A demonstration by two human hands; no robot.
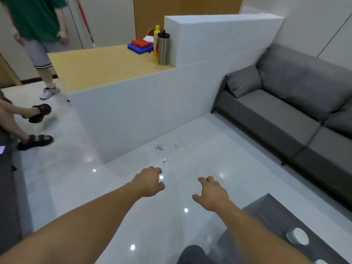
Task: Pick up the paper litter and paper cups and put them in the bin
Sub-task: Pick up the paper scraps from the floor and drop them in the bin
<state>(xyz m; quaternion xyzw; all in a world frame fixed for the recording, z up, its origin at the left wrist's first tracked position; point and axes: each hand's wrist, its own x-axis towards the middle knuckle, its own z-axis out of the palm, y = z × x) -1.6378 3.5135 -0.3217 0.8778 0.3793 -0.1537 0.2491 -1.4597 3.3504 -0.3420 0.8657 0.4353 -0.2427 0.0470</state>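
Crumpled paper litter lies on the glossy white floor: a purplish scrap (159, 147), a tiny bit (176, 146) to its right, and a white crumpled piece (166, 161) closest to me. My left hand (150, 181) hovers just below the white piece, fingers loosely curled and holding nothing. To its right my right hand (212, 193) is spread with fingers apart, also holding nothing. A white paper cup (297, 236) stands on the dark glass table (270, 216) at lower right. No bin is in view.
A white partition wall (142, 111) with a yellow counter (99, 67) rises behind the litter. A grey sofa (285, 115) lines the right side. One person stands at top left; another's sandalled feet (36, 141) are at the left.
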